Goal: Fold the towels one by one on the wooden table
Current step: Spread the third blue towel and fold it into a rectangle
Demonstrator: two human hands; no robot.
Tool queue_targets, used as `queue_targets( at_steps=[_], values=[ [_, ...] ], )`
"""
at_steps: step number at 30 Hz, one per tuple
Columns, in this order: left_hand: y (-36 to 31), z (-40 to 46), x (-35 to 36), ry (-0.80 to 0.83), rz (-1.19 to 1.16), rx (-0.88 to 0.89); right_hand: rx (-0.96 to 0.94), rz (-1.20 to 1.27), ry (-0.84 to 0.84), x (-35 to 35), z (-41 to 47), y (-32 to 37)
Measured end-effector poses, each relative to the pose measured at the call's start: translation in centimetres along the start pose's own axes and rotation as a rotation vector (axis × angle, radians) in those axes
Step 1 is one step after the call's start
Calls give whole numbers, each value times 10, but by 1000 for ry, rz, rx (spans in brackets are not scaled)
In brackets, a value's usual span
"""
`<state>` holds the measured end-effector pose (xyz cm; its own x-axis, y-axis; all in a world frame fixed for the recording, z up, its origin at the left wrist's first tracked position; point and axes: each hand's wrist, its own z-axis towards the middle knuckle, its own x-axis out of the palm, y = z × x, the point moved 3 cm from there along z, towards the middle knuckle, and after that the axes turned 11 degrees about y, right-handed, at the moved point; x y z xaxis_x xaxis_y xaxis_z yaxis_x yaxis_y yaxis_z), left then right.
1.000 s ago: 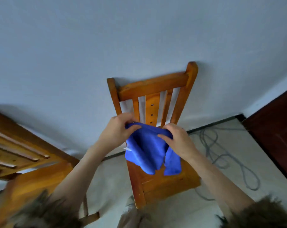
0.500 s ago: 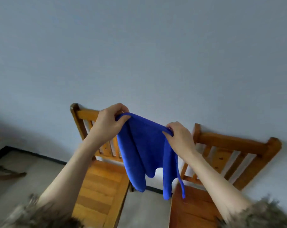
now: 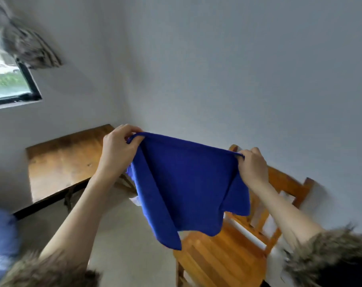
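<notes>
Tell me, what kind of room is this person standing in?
Probably a plain room in a home or small workshop. A wooden table stands against a bare pale wall, a slatted wooden chair is beside it, and a dark-framed window looks out on greenery.

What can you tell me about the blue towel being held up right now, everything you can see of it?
The blue towel is a plain, deep blue cloth with a soft, fleecy look and a stitched hem. It hangs in the air, spread between both hands: the left hand pinches one top corner, the right hand the other. The top edge is stretched nearly taut; the bottom hangs loose and wavy, with the left side folded inward. It touches nothing else and hangs in front of the wooden chair.
</notes>
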<state>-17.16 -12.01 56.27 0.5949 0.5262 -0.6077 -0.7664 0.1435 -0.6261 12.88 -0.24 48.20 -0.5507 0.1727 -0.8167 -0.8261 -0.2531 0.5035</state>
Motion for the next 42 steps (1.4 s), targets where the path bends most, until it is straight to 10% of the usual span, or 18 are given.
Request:
queue_targets(
  at_steps=[17,42],
  values=[
    [312,34,-144,-145,254,-595,-63,582,547,273,170,260],
    [669,197,-158,127,213,-865,-261,209,652,558,394,430]
  ],
)
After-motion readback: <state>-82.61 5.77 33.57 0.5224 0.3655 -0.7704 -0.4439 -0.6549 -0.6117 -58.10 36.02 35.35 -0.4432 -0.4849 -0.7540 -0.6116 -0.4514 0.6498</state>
